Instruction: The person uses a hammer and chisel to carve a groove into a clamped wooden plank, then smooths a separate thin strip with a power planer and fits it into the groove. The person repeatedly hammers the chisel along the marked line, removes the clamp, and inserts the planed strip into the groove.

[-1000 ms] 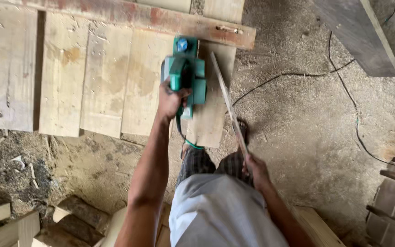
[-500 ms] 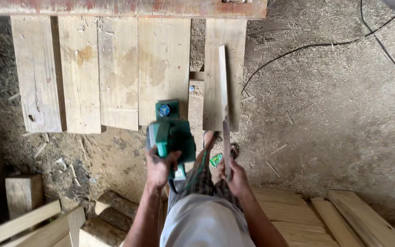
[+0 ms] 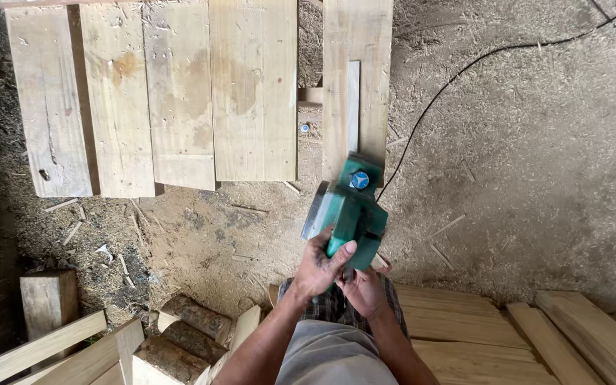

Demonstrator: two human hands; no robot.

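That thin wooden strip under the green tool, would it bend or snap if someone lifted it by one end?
The thin strip looks long and slim, so it would probably flex and feel light. It lies narrow edge up, so it may tip sideways unless the right hand steadies it.

A rough woodworking yard or open carpentry shop. The ground is packed earth under sawdust and shavings. Sawn planks lie side by side — more boards are stacked at the lower right. Offcut blocks, bark-covered log pieces and a green electric planer with trailing cable confirm it.
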